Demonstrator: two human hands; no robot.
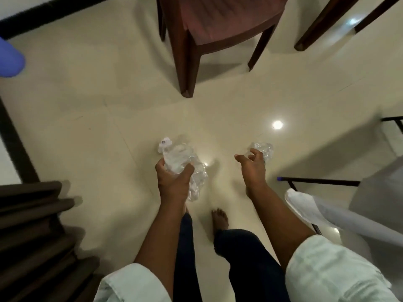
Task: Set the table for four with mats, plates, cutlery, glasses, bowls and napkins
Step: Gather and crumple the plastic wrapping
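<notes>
Crumpled clear plastic wrap (183,164), glossy and creased, with a small white printed label at its top end, sits bunched in the left hand (174,179); the fingers and thumb are curled tight around its middle, and a loose tail of film hangs down past the wrist. What the wrap contains, if anything, cannot be made out. To the right of that wrap, well apart from it, a second, smaller wad of clear plastic (263,151) is pinched lightly in the right hand (253,168), whose fingers are bent and partly spread, the wad showing beyond the fingertips. Both forearms are bare, with pale, soft-looking rolled sleeves (327,269) near the elbows.

Below the wrap, a bare foot (220,221) and dark trouser legs stand on a floor (109,127) of large, smooth cream tiles, polished enough to mirror a round ceiling light. Above the wrap stands a dark brown wooden chair (213,25) with a muted reddish seat and straight square legs. Left of the wrap lie dark stepped wooden edges (32,225). Right of it, a thin black metal frame (318,182) carries draped white cloth (327,212).
</notes>
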